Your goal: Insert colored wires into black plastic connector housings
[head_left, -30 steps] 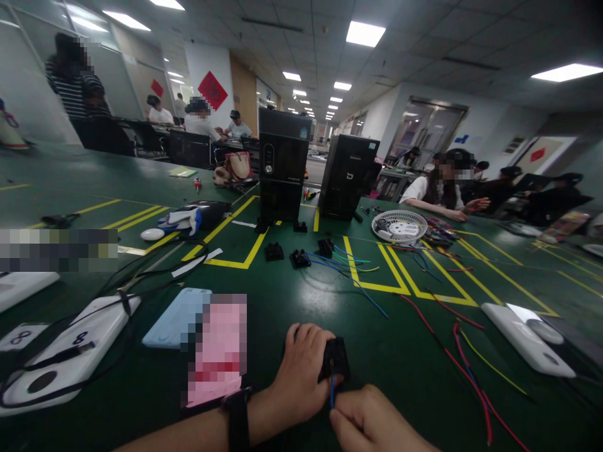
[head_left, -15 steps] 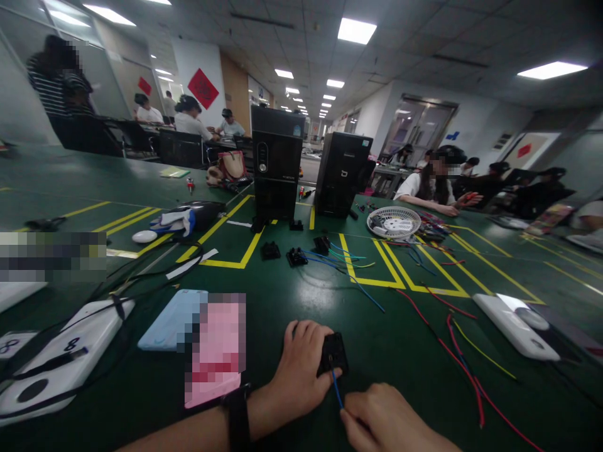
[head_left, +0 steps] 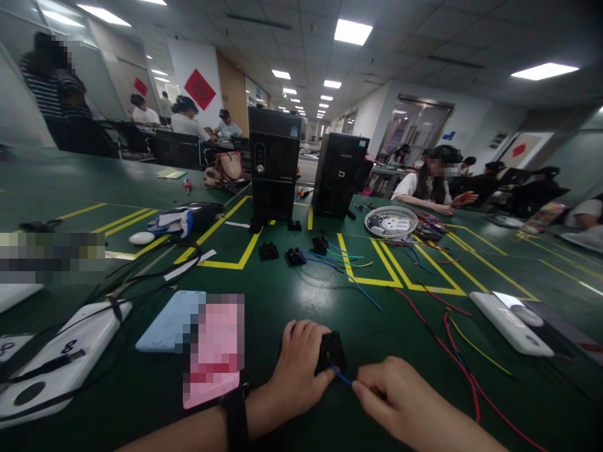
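Low in the middle of the head view, my left hand (head_left: 301, 364) grips a small black plastic part (head_left: 333, 347) and holds it against the green table. A blue wire (head_left: 342, 376) runs out of the black part near my left thumb. My right hand (head_left: 396, 395) is closed, pinching that wire's other end between thumb and fingertips, to the right of the part. Farther up lie similar black parts (head_left: 296, 256), some with blue and green wires attached.
Red wires (head_left: 459, 364) and a yellow wire lie to the right, near a white device (head_left: 511, 323). A white round basket (head_left: 391, 222) and two black computer towers (head_left: 273, 163) stand farther back. Left are a blue case (head_left: 172, 320), a pink case (head_left: 219, 345) and black cables.
My right hand has moved right and slightly up, swinging the blue wire from pointing down to pointing right. My left hand keeps its hold on the black part. The view has shifted slightly.
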Available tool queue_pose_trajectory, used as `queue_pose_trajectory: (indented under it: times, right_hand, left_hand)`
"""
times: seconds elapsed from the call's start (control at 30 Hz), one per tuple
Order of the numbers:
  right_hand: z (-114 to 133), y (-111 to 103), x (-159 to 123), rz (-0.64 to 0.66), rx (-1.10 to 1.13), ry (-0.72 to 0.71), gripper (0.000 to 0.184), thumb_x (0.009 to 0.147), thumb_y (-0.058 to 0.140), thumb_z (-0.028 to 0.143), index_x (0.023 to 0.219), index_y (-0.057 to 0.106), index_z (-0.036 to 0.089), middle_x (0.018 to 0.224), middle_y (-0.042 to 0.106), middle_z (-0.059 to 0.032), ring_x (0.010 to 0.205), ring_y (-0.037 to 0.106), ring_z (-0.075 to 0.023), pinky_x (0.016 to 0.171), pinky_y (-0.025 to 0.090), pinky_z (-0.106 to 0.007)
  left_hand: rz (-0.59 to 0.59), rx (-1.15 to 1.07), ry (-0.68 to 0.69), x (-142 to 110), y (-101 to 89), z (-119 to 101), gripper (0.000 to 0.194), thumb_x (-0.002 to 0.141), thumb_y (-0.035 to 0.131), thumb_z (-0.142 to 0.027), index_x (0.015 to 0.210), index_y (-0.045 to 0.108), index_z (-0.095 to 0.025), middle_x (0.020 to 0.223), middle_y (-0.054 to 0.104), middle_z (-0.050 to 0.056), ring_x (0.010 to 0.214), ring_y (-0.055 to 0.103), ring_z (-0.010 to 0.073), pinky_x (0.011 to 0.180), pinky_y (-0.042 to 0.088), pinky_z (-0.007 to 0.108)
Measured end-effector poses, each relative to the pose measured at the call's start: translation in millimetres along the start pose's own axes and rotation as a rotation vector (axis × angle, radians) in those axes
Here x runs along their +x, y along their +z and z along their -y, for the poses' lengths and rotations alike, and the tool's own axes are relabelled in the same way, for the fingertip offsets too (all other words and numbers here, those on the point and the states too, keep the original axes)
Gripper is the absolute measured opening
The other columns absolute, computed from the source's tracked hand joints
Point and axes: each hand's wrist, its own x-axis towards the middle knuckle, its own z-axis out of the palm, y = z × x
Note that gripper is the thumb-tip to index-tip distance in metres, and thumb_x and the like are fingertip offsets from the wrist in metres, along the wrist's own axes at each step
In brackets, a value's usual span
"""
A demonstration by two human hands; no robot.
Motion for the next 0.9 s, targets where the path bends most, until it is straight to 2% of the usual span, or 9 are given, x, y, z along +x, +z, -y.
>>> queue_pose_trajectory:
  times: [0.1,0.2,0.27,0.37,0.53,0.63,0.7,0.8,0.9]
  right_hand:
    - [0.5,4.6,-2.9,0.020,-0.130,-0.003,0.034,0.090,0.043,0.026,0.057,0.044,0.019,0.052,0.038,0.0049,0.048,0.032,-0.0095,0.053,0.019,-0.029]
    - [8.7,15.4,-0.2,0.075,-0.104,0.001,0.031,0.086,0.046,0.021,0.055,0.045,0.018,0.051,0.040,0.0040,0.049,0.033,-0.0096,0.053,0.020,-0.029]
    - [15.4,23.8,4.5,0.128,0.036,0.020,0.031,0.085,0.046,0.020,0.054,0.042,0.018,0.050,0.038,0.0046,0.047,0.034,-0.0089,0.050,0.021,-0.026]
    - [20.8,35.8,12.1,0.224,0.374,0.092,0.032,0.087,0.041,0.022,0.056,0.044,0.019,0.045,0.038,0.0059,0.042,0.036,-0.0086,0.044,0.023,-0.021]
    - [10.2,47.6,16.3,0.377,0.794,0.249,0.026,0.088,0.041,0.034,0.068,0.051,0.019,0.039,0.040,0.0092,0.032,0.035,-0.0079,0.038,0.023,-0.018]
    - [1.0,46.1,13.7,0.357,0.941,0.243,0.026,0.084,0.048,0.044,0.079,0.052,0.019,0.040,0.042,0.0104,0.032,0.034,-0.0083,0.036,0.022,-0.018]
    - [-1.7,42.3,11.4,0.319,1.008,0.215,0.032,0.084,0.048,0.050,0.079,0.050,0.019,0.038,0.040,0.0110,0.031,0.030,-0.0077,0.036,0.019,-0.019]
    - [-0.2,37.0,9.1,0.251,1.028,0.188,0.039,0.085,0.045,0.056,0.075,0.049,0.019,0.037,0.036,0.0118,0.032,0.025,-0.0066,0.038,0.015,-0.021]
    - [2.5,36.9,8.7,0.241,0.997,0.219,0.035,0.085,0.044,0.053,0.073,0.048,0.020,0.037,0.033,0.0121,0.032,0.023,-0.0071,0.039,0.015,-0.022]
  left_hand:
    - [-0.006,-0.016,0.003,-0.2,-0.3,0.0,0.041,0.072,0.070,-0.021,0.109,0.053,-0.024,0.110,0.057,0.003,0.108,0.047,0.0260,0.104,0.023,0.046]
    - [-0.008,-0.020,0.000,-0.5,-0.1,-0.4,0.043,0.072,0.071,-0.022,0.110,0.053,-0.024,0.111,0.057,0.002,0.109,0.047,0.0261,0.104,0.023,0.046]
    - [-0.006,-0.014,-0.010,-0.4,0.2,-0.5,0.042,0.072,0.071,-0.022,0.110,0.053,-0.024,0.111,0.057,0.002,0.109,0.047,0.0263,0.104,0.023,0.047]
    - [0.000,-0.003,-0.019,-0.1,0.4,0.0,0.039,0.073,0.070,-0.023,0.109,0.053,-0.024,0.112,0.057,0.002,0.109,0.047,0.0264,0.104,0.024,0.047]
    - [0.013,-0.007,-0.017,0.8,0.0,1.5,0.041,0.073,0.069,-0.023,0.110,0.053,-0.024,0.112,0.057,0.003,0.109,0.047,0.0267,0.105,0.022,0.047]
    - [0.015,-0.015,-0.013,0.6,0.0,1.5,0.041,0.072,0.068,-0.021,0.110,0.052,-0.024,0.112,0.057,0.004,0.110,0.046,0.0270,0.106,0.020,0.047]
    - [0.014,-0.019,-0.012,0.2,0.2,1.1,0.041,0.072,0.066,-0.019,0.110,0.052,-0.024,0.112,0.057,0.004,0.110,0.046,0.0266,0.106,0.020,0.047]
    - [0.011,-0.025,-0.013,-0.1,0.3,0.1,0.041,0.071,0.063,-0.017,0.110,0.052,-0.024,0.111,0.057,0.003,0.108,0.047,0.0259,0.104,0.022,0.046]
    - [0.011,-0.029,-0.015,0.3,-0.3,-0.6,0.040,0.071,0.064,-0.016,0.109,0.052,-0.024,0.110,0.057,0.002,0.108,0.047,0.0257,0.103,0.023,0.046]
